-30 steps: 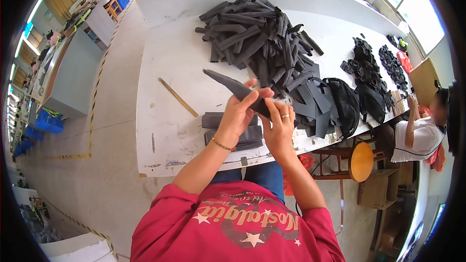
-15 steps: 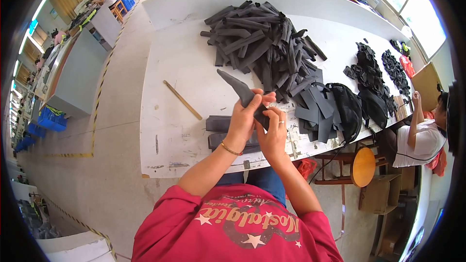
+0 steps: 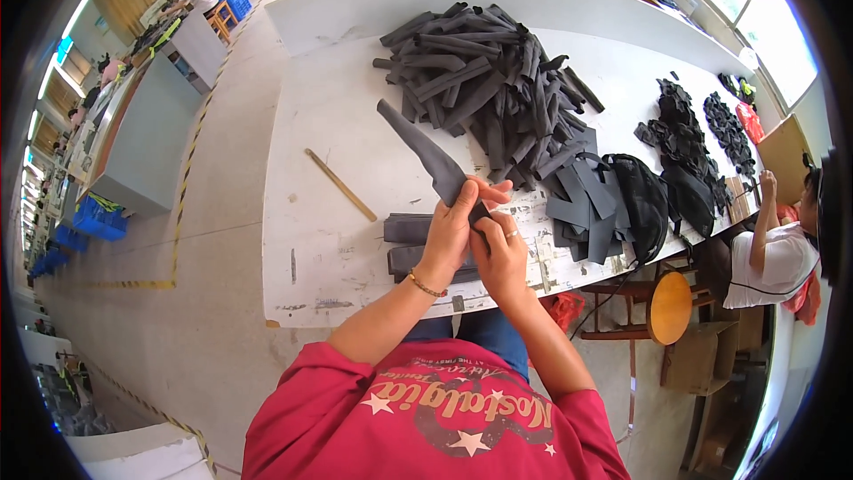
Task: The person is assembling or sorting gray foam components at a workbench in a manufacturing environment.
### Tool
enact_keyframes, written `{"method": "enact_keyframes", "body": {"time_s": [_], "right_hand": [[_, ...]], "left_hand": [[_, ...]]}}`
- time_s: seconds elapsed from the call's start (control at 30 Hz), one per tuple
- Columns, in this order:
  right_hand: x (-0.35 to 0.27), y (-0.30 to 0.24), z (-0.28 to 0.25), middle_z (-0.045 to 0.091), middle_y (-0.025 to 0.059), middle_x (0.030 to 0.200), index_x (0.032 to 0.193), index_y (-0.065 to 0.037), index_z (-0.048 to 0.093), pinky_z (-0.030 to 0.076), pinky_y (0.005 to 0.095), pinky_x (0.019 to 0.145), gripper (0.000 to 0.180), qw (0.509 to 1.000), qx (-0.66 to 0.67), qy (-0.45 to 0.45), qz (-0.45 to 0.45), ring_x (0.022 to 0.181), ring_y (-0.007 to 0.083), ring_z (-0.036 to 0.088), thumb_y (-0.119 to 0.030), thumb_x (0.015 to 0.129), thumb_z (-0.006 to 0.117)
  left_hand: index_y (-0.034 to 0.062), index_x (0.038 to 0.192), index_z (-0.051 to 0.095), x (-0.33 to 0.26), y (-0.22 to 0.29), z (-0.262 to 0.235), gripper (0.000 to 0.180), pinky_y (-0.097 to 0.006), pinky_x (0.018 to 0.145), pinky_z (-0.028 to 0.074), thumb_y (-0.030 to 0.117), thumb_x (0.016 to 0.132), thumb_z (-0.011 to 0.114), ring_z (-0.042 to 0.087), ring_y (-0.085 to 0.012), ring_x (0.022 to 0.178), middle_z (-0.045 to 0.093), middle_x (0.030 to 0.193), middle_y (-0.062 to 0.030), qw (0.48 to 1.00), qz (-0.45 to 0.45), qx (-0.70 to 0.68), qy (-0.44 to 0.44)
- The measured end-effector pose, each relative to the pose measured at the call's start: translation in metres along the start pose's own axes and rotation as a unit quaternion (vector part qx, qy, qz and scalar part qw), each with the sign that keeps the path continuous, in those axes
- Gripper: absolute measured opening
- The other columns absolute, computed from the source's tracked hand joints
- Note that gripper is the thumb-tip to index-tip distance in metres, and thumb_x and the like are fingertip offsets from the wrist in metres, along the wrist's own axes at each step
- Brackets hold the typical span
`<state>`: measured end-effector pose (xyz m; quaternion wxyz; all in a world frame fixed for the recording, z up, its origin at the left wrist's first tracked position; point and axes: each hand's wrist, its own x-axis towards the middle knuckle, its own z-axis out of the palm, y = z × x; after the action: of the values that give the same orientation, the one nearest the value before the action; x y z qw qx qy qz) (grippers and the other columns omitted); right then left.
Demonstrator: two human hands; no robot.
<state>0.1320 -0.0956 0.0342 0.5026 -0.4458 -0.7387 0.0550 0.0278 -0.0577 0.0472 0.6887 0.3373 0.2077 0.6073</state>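
A long dark grey fabric strip (image 3: 418, 144), folded or tube-like, is held up over the near part of the white table (image 3: 324, 116). My left hand (image 3: 455, 229) grips its lower part between thumb and fingers, and the free end points up and to the left. Close against it, my right hand (image 3: 500, 253) pinches the strip's near end, which the fingers partly hide. Under my hands lie flat dark fabric stacks (image 3: 404, 228), partly covered by my left wrist. Beyond my hands rises a large heap of similar rolled grey strips (image 3: 462, 71).
A wooden stick (image 3: 340, 184) lies to the left. On the right are flat grey pieces (image 3: 582, 204), a black bag (image 3: 638, 204) and dark fabric piles (image 3: 680, 129). A round stool (image 3: 670, 307) and a seated person (image 3: 773, 258) are at the right. A low panel (image 3: 355, 13) borders the table's far side.
The strip has straightened and its free end reaches farther up and left. My hands have closed more tightly together around its near end. The view has shifted slightly.
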Motion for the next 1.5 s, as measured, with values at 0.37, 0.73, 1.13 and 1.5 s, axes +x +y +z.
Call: {"method": "enact_keyframes", "body": {"time_s": [0.37,0.73,1.13,1.5], "right_hand": [[0.018,-0.007,-0.007,0.057,0.0153,0.095,0.096,-0.002,0.056,0.050,0.0424,0.070,0.024,0.996,0.011,-0.081,-0.021,0.082,0.0364,0.059,-0.001,0.076,0.069],[0.010,-0.004,-0.027,0.058,0.0160,0.098,0.097,-0.001,0.056,0.050,0.0427,0.069,0.022,0.995,-0.020,-0.096,-0.018,0.085,0.0372,0.060,-0.002,0.080,0.070],[0.012,0.002,-0.018,0.059,0.0149,0.096,0.096,-0.001,0.056,0.053,0.0401,0.064,0.023,0.994,-0.003,-0.083,-0.063,0.081,0.0338,0.062,0.001,0.077,0.070],[0.002,0.011,-0.048,0.057,0.0148,0.091,0.091,-0.001,0.057,0.049,0.0411,0.059,0.019,0.986,-0.001,-0.146,-0.084,0.073,0.0342,0.060,0.001,0.079,0.070]], "left_hand": [[0.0025,0.105,0.059,0.006,0.028,-0.012,0.029,-0.040,0.090,0.050,0.030,0.100,0.053,0.066,-0.0283,0.098,0.069,0.091,-0.0137,0.995,-0.012,-0.048,0.091],[0.0030,0.102,0.059,0.006,0.018,-0.007,0.030,-0.038,0.093,0.049,0.032,0.100,0.052,0.065,-0.0312,0.104,0.069,0.090,-0.0132,0.993,0.024,-0.081,0.082],[0.0050,0.103,0.056,-0.011,-0.007,-0.003,0.030,-0.040,0.098,0.046,0.034,0.100,0.050,0.060,-0.0303,0.114,0.069,0.097,-0.0115,0.981,-0.018,-0.172,0.085],[-0.0033,0.091,0.061,0.011,0.042,-0.001,0.033,-0.043,0.079,0.058,0.029,0.091,0.067,0.069,-0.0297,0.078,0.068,0.084,-0.0158,0.981,0.036,-0.061,0.182]]}}
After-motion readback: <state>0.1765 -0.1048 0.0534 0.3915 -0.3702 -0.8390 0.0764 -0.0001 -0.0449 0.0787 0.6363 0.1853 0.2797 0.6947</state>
